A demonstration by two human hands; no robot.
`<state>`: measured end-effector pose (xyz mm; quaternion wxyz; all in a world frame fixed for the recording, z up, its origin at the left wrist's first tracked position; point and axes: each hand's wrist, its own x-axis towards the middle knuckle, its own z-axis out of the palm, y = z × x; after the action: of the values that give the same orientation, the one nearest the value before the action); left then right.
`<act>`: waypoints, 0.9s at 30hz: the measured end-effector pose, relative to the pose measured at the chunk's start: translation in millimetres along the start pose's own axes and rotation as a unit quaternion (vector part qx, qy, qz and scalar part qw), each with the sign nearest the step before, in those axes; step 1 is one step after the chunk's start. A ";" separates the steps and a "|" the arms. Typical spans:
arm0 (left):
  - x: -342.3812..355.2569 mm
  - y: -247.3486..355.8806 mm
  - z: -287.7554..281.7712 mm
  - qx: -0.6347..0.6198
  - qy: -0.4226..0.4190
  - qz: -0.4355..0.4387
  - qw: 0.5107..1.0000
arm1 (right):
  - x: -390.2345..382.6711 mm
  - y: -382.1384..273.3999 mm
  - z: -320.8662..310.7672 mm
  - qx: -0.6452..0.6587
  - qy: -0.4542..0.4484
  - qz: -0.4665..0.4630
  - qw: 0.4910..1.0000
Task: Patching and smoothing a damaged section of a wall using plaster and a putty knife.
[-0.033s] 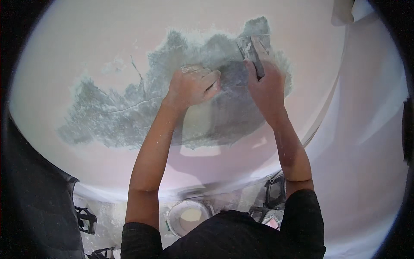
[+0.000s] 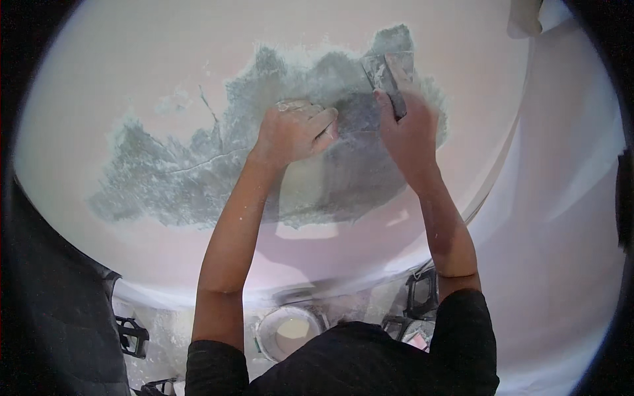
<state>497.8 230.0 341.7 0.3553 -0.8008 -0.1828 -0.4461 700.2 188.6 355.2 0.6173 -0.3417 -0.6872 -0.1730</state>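
A broad grey, rough patch (image 2: 155, 185) with cracks lies on a pale pinkish-white curved surface (image 2: 119, 66). My right hand (image 2: 409, 135) is closed around a flat, plaster-smeared metal scraper (image 2: 380, 69), its blade against the upper right of the patch. My left hand (image 2: 294, 129) is curled into a fist over the middle of the patch, with white dust on its fingers; what it holds, if anything, is hidden. Both forearms reach up from the lower edge.
A round container (image 2: 265, 333) with pale contents stands on the dusty floor (image 2: 172, 323) below, among black plastic frames (image 2: 132, 336). Dark sheeting (image 2: 66, 297) hangs at the left; white sheeting (image 2: 555, 231) covers the right side, with a beige roll (image 2: 525, 16) at top right.
My right hand has shifted very slightly at the scraper and looks a little blurred. My left hand and the surroundings look the same.
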 end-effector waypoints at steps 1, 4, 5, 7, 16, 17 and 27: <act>0.3 0.3 -0.2 0.006 -0.001 0.000 1.000 | 0.2 2.2 0.9 0.000 0.001 0.001 1.000; 0.6 -0.5 1.2 0.009 -0.010 0.008 1.000 | 0.3 6.4 0.4 -0.027 0.001 0.029 0.999; 1.2 0.3 2.2 0.007 -0.009 0.009 1.000 | 0.4 6.3 0.1 -0.019 -0.005 0.020 1.000; 0.5 0.3 2.8 0.014 0.001 0.007 1.000 | 0.2 5.5 1.8 -0.010 -0.011 0.011 1.000; 0.1 0.5 0.3 0.016 -0.004 -0.002 1.000 | -5.0 0.7 8.4 -0.008 -0.008 0.070 0.998; -0.4 0.0 0.8 0.015 -0.005 -0.002 1.000 | -5.8 0.4 9.4 -0.006 -0.010 0.066 0.998; 3.3 2.4 -0.3 0.022 0.012 0.000 1.000 | -3.8 0.4 10.1 -0.067 0.018 0.065 0.995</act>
<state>500.8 228.0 343.7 0.3753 -0.7874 -0.1878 -0.4517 693.1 194.5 349.7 0.6151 -0.4231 -0.6394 -0.1838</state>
